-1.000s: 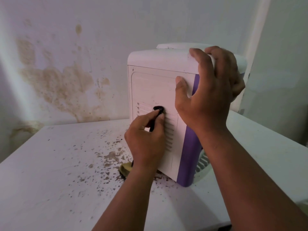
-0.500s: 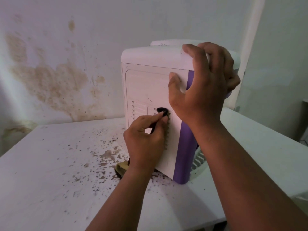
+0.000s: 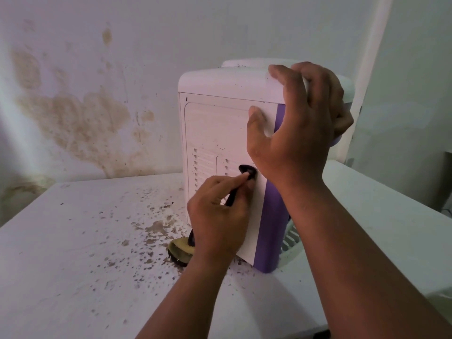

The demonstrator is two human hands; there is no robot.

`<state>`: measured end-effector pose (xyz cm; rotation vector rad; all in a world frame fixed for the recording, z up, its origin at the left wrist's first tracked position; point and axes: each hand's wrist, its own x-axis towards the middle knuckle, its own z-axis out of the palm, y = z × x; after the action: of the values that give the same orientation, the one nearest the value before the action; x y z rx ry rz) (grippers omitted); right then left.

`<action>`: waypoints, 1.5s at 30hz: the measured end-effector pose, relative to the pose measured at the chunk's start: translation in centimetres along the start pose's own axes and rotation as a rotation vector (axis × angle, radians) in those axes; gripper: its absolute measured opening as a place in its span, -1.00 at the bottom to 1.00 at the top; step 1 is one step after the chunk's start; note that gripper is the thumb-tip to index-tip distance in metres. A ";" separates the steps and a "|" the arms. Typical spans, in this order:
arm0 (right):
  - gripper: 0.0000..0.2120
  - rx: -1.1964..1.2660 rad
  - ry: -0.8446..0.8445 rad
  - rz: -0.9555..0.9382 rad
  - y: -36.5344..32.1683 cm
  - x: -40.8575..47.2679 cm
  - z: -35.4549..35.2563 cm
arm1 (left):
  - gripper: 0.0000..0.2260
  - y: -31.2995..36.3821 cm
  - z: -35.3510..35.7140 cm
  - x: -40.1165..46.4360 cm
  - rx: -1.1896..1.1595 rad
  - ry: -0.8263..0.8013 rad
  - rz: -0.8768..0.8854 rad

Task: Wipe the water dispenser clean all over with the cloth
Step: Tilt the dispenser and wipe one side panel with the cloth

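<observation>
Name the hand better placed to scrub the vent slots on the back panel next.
Left hand: it grips the black-handled brush beside the vent slots; the right hand grips the dispenser's top.

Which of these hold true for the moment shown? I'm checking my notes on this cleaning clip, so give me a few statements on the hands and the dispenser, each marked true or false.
1. The right hand grips the top corner of the water dispenser. True.
2. The left hand holds a folded white cloth. False: it pinches the black cord that comes out of the dispenser's back panel; no cloth shows.
3. The dispenser lies on its side. False: it stands upright on the white table.
4. Dark specks are scattered on the table beside the dispenser. True.
5. The wall behind is spotless. False: it bears brown stains.
</observation>
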<state>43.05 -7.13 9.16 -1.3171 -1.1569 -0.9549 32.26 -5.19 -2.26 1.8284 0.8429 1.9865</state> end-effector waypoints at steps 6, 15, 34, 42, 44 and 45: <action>-0.49 -0.008 -0.021 -0.004 0.0 0.0 -0.2 | -0.85 -0.2 0.0 0.5 -0.017 0.034 -0.064; -0.63 0.117 0.015 0.012 0.6 0.4 -0.1 | -0.84 -0.5 -0.1 1.0 -0.006 0.087 -0.091; -0.63 0.074 0.062 -0.024 0.6 0.2 0.5 | -0.85 -2.3 -0.5 -1.2 0.121 0.041 0.050; -0.63 0.069 0.068 -0.017 0.6 0.2 0.4 | -0.85 -2.1 -0.4 -1.3 0.105 0.034 -0.004; -0.62 0.064 0.062 -0.014 0.5 0.1 0.4 | -0.85 -2.3 -0.7 -1.7 0.147 -0.006 0.052; -0.62 0.064 0.062 -0.015 0.5 0.2 0.4 | -0.85 -2.5 -0.8 -1.6 0.172 -0.002 0.057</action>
<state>43.54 -6.68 9.18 -1.2219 -1.1419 -0.9554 31.27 -4.34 -5.02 1.9679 0.9991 2.0013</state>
